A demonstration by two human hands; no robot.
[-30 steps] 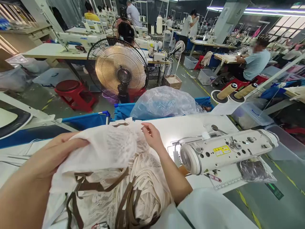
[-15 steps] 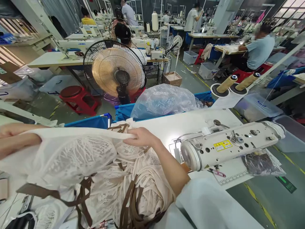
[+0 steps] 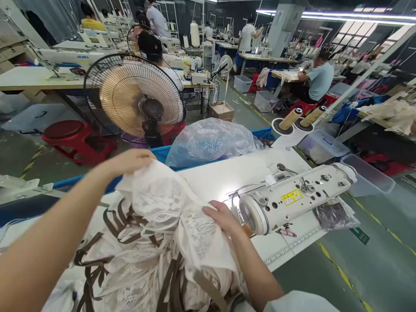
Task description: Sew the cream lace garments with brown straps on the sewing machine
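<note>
A heap of white lace garments [image 3: 156, 242] with brown straps lies on the white sewing table [image 3: 227, 173] in front of me. My left hand [image 3: 130, 161] is closed on the top of the uppermost lace piece, holding it up at the far side of the heap. My right hand [image 3: 222, 219] grips the same lace fabric lower down, on the right side of the heap, close to the white sewing machine [image 3: 292, 197].
A clear plastic bag [image 3: 211, 141] sits behind the table in a blue bin. A standing fan [image 3: 134, 97] and a red stool [image 3: 76, 138] are beyond it. Two thread cones [image 3: 299, 118] stand at the right. Other people work at sewing tables farther back.
My left hand swung from the far left to the top of the heap, bunching the spread lace piece. My right hand dropped toward me and nearer the sewing machine.
</note>
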